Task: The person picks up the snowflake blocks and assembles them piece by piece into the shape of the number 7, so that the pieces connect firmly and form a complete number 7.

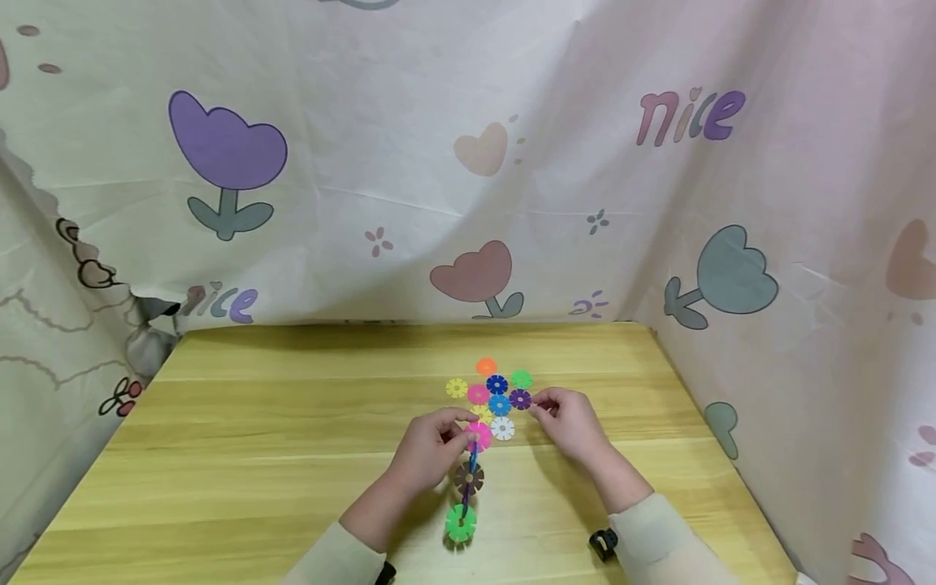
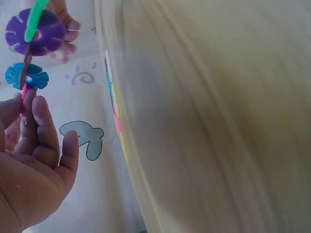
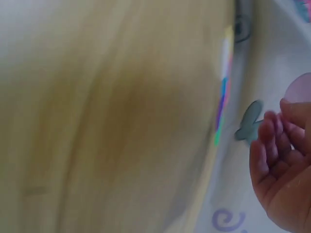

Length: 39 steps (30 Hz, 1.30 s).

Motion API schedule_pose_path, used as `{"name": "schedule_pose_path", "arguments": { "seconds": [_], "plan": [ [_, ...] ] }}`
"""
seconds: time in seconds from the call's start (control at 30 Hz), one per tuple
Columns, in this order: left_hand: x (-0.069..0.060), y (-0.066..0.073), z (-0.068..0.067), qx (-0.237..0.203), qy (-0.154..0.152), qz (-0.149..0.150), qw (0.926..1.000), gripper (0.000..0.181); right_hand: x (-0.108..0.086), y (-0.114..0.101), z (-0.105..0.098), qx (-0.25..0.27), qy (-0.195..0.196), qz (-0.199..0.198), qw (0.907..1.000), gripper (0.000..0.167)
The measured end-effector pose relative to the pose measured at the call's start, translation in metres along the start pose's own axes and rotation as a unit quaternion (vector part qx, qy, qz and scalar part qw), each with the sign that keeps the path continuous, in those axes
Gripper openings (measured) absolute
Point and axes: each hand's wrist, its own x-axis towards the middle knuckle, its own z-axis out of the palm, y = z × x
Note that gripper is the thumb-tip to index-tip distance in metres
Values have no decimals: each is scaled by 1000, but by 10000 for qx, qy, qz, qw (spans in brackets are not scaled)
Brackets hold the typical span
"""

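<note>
My left hand (image 1: 431,448) pinches a pink notched plastic disc (image 1: 481,439) between thumb and fingers. Slotted onto it is a chain of similar discs: a blue one (image 2: 14,75), a brown one (image 1: 477,481), a purple one (image 2: 51,42) and a green one (image 1: 455,530) at the near end. The left wrist view shows this chain held up above the tabletop. My right hand (image 1: 575,424) hovers at the right of the loose discs, its fingers loosely bent with nothing between them. In the head view its fingertips appear beside a loose purple disc (image 1: 515,403).
Several loose discs lie flat on the wooden table (image 1: 292,455), among them an orange one (image 1: 486,366), a white one (image 1: 497,434) and a light green one (image 1: 522,379). A patterned cloth (image 1: 351,162) hangs behind the table and along its sides.
</note>
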Motion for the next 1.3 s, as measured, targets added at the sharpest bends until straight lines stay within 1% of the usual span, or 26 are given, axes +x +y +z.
{"name": "schedule_pose_path", "arguments": {
  "seconds": [0.07,0.17,0.3,0.4,0.5,0.6,0.77,0.97,1.03,1.1,1.2,1.3],
  "plan": [
    [0,0,-1,-31,33,-14,10000,23,6,5,-1,-482,36,15,9988,15],
    [-1,0,-1,-56,49,-40,10000,23,15,9,-1,-975,-31,116,9952,25],
    [0,-1,1,-74,185,-84,9998,23,26,10,-1,-1536,-353,239,9872,35],
    [3,-3,1,-32,386,-107,9992,23,34,9,1,-1896,-596,230,9798,35],
    [5,-6,1,-5,558,-108,9984,22,39,8,5,-2124,-699,301,9742,32],
    [6,-8,0,-57,657,-139,9977,21,43,7,8,-2311,-812,410,9687,31],
    [6,-8,-2,-127,730,-173,9971,19,48,3,14,-2480,-1002,475,9624,32],
    [7,-8,0,-142,713,-60,9973,21,48,3,12,-2537,-1038,558,9601,31],
    [7,-7,1,-172,691,-55,9974,21,48,4,11,-2469,-1001,584,9621,29],
    [7,-7,1,-189,669,-70,9976,22,48,6,12,-2292,-979,648,9663,29],
    [7,-7,0,-175,667,-191,9974,23,48,10,15,-2007,-946,724,9724,30],
    [6,-8,-1,-165,675,-223,9973,23,47,13,16,-1861,-903,732,9756,30]
  ]
}}
